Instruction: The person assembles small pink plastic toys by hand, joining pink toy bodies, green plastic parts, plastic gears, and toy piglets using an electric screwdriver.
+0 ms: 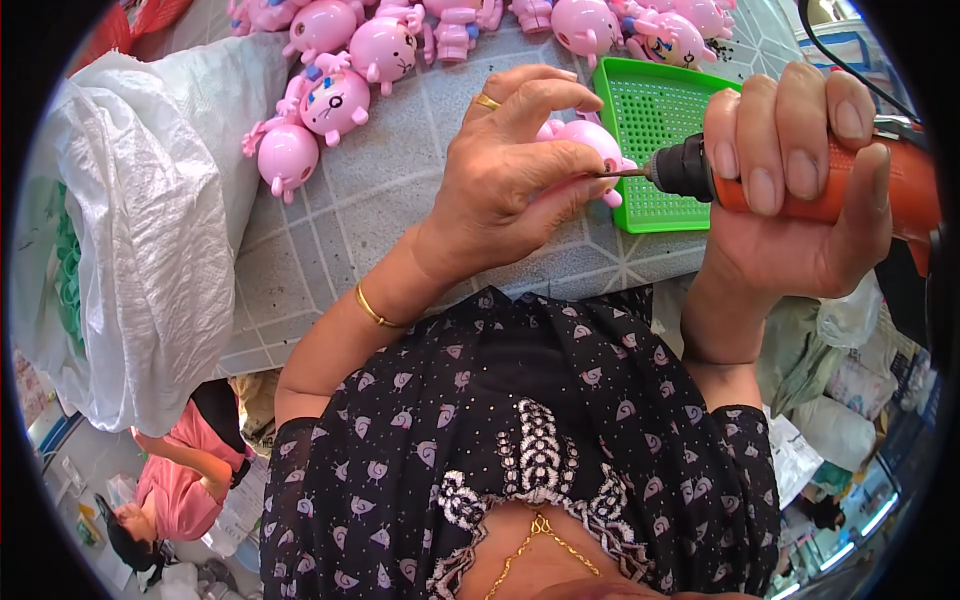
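Note:
My left hand [505, 180] is closed round a glossy pink toy figure [590, 142], partly covered by my fingers and thumb. My right hand [790, 210] grips an orange electric screwdriver [908, 190] with a black nose, held level from the right. Its thin bit [628, 173] points left and reaches the toy beside my left thumb. Whether a screw sits at the tip is too small to make out. Behind the screwdriver's nose lies a shallow green plastic basket [650, 221] with a perforated bottom.
Several pink toy figures [383, 50] lie along the table's far side, some with printed faces. A white woven sack [150, 230] stands at the left, with green pieces [68, 265] showing beside it. A co-worker in pink [185, 470] is at the lower left. A black cable [850, 70] hangs far right.

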A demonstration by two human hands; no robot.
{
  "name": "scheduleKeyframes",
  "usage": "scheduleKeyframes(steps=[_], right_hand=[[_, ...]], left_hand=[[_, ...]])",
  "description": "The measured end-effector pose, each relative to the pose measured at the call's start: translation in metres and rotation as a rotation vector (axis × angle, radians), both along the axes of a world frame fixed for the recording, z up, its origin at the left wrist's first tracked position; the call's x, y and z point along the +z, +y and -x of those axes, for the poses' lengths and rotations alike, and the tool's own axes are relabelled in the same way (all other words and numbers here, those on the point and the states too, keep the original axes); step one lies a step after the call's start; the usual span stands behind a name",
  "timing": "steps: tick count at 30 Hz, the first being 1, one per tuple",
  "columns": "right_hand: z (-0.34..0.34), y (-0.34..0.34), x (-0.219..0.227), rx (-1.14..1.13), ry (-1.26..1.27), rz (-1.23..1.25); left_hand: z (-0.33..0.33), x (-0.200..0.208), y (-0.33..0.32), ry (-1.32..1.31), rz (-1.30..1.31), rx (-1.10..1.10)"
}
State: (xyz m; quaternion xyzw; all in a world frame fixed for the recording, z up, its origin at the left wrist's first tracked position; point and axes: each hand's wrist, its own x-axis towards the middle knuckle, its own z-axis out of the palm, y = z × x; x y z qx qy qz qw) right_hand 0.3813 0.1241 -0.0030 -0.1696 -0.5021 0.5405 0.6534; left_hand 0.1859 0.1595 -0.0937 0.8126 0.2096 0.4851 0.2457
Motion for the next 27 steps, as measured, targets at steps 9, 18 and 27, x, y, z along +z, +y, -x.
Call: scheduleKeyframes(steps=[9,18,27], right_hand=[[0.0001,0.0004,0.0024,-0.004,-0.043,-0.026],[0.0018,0.0012,0.0026,-0.001,-0.038,-0.024],[0.0081,-0.0014,0.0032,-0.041,-0.045,-0.02]], left_hand=[[0.0019,-0.0001,-0.0009,-0.009,0.034,0.004],[0.0067,0.002,0.0003,-0.015,0.032,0.021],[0.0092,0.0,0.0009,-0.016,0.035,0.037]])
